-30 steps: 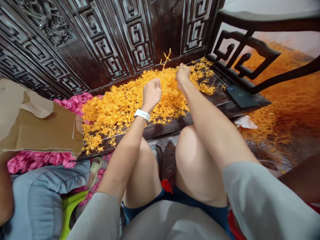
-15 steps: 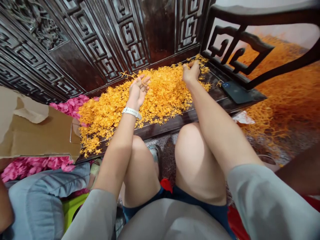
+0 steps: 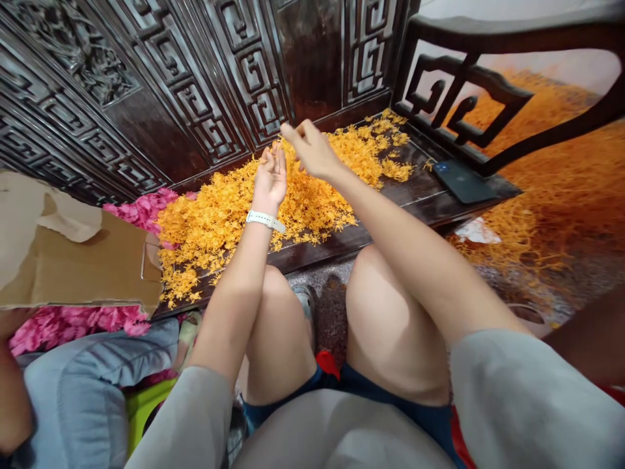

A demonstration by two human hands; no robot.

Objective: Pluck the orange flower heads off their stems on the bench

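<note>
1. Dark wooden bench [image 3: 312,55]: runs across the upper view, with a carved back and an openwork armrest at right.
2. Orange strands [image 3: 566,176]: mound up beyond the armrest, well apart from both hands.
3. Yellow flower pieces [image 3: 219,215]: lie heaped along the seat, beneath and around both hands, spreading widely left of the left hand and, more thinly, right of the right hand.
4. Cardboard [image 3: 92,260]: juts in at left, near the heap's end, above a neighbour's denim leg [image 3: 78,397].
5. Pink petals [image 3: 141,208]: show behind the cardboard, beside the yellow, and again below it.
6. Right hand [image 3: 310,150]: reaches across leftward over the heap, back of the hand up, fingers bent, tips just beside the left fingertips; cannot tell whether anything is pinched there.
7. Left hand [image 3: 272,176]: sits over the near part of the heap, palm turned up, fingers partly curled and pointing away; cannot tell whether a thin piece is held between them.
8. Phone [image 3: 463,181]: lies flat on the seat by the armrest, right of the heap.
9. White watch strap [image 3: 266,220]: circles the left wrist.
</note>
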